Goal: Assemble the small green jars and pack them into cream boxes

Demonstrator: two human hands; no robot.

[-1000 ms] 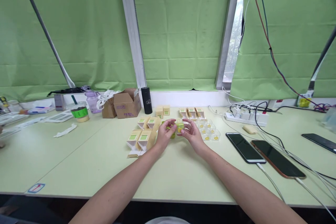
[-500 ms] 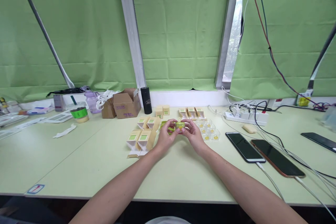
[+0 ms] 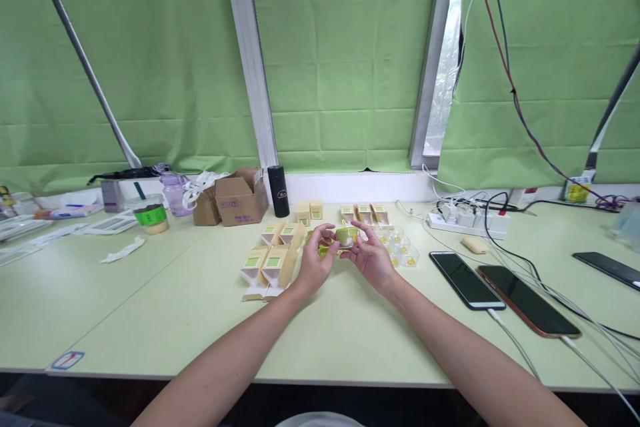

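Between my hands is a small clear container with a yellow-green top, lifted above the table. My left hand grips its left side, with the fingers curled and the thumb below. On the other side, my right hand has its fingers and thumb around the container. More yellow-green pieces, partly hidden, lie behind my left hand. To the right of my right hand stand several clear cups with yellow spots. Open cream boxes with green squares lie left of my left hand.
Small cream boxes stand farther back, near a black bottle and a brown carton. At right lie two phones with charging cables and a power strip. A drink cup stands at left.
The container has turned and tilted between my hands, so its clear side shows more. The right fingers have spread and shifted on it. Nothing else on the table has moved.
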